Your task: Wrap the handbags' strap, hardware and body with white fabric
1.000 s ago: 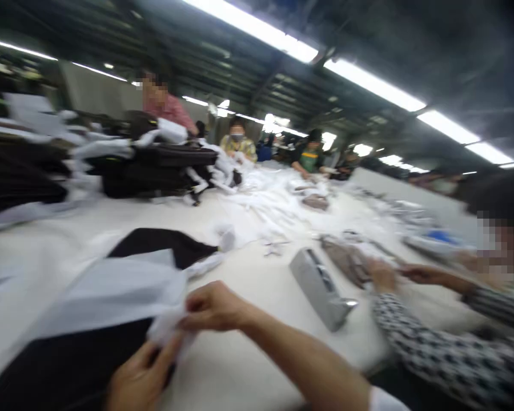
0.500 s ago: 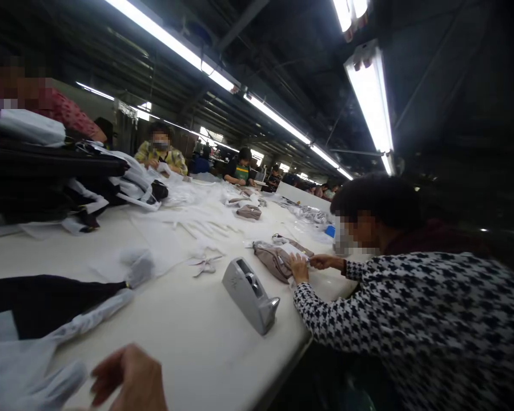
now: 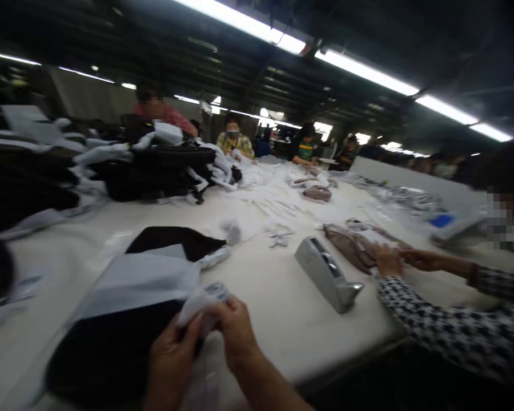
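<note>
My left hand [image 3: 173, 354] and my right hand [image 3: 235, 325] are close together at the lower middle, their fingers closed on a bunch of white wrapping paper [image 3: 199, 302]. Whether something lies inside that wrapping I cannot tell. Beside my hands a black bag [image 3: 107, 354] lies flat on the white table [image 3: 265, 297], with a pale sheet of paper [image 3: 141, 279] across its middle. White wrapping [image 3: 214, 258] also runs along the bag's far end.
A grey tape dispenser [image 3: 323, 274] stands to the right. Beyond it, a co-worker's hands [image 3: 388, 260] rest on a brown bag [image 3: 346, 245]. Black bags with white wrapping [image 3: 154, 171] are piled at the back left. Other people work along the far side.
The view has swung left, bringing more of the black bag into sight. One hand was visible near the white wrapping; now both hands grip it.
</note>
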